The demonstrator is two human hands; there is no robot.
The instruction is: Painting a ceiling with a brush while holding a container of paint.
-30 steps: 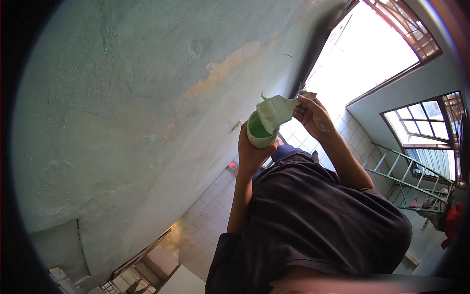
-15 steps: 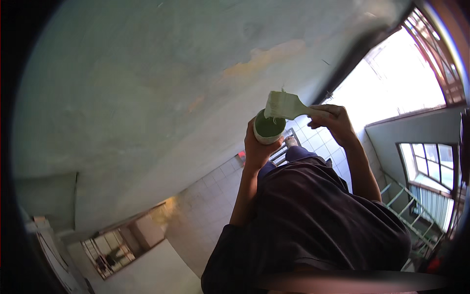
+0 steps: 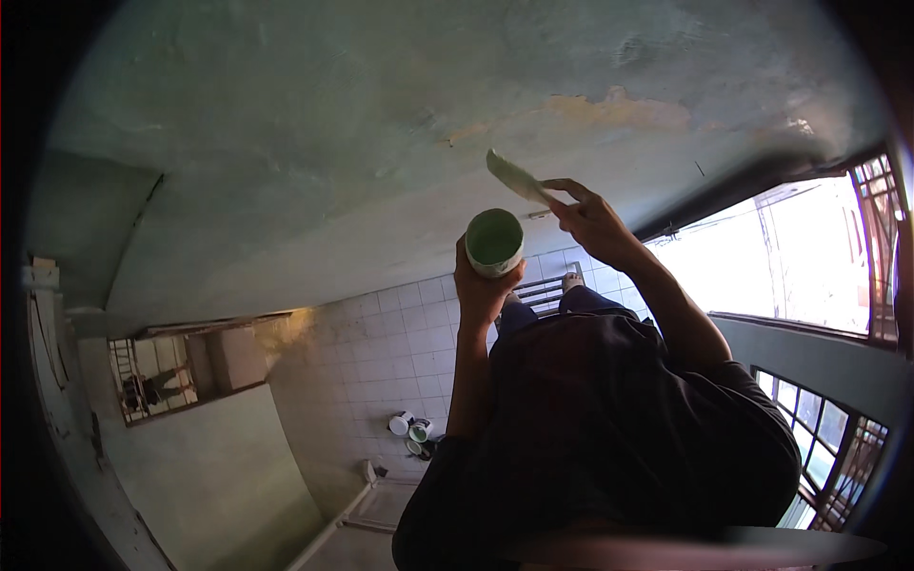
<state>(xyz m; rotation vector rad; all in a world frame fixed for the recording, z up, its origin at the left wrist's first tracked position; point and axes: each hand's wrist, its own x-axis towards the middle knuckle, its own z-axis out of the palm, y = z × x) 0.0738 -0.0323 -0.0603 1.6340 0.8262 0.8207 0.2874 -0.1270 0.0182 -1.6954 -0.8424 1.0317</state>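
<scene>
My left hand [image 3: 483,291] is wrapped round a white paint cup [image 3: 494,243] whose inside shows green paint. The cup is held upright in front of my body, its mouth facing up. In my right hand [image 3: 592,225] is a flat paintbrush [image 3: 517,176], gripped by its handle. Its pale green bristles point up and left, close to the greenish wall [image 3: 314,171]; whether they touch it I cannot tell. The brush is apart from the cup. A peeled yellowish patch [image 3: 609,111] lies on the wall beyond the brush.
Below me, my feet rest on a slatted stand [image 3: 543,295] above a white tiled floor [image 3: 390,343]. Several paint containers [image 3: 417,433] stand on the floor at lower left. A bright window opening [image 3: 762,252] is at right, with a barred window [image 3: 809,419] below it.
The brush has left the cup's rim and moved up and left toward the wall, now seen edge-on. My view has turned, bringing the floor containers into sight.
</scene>
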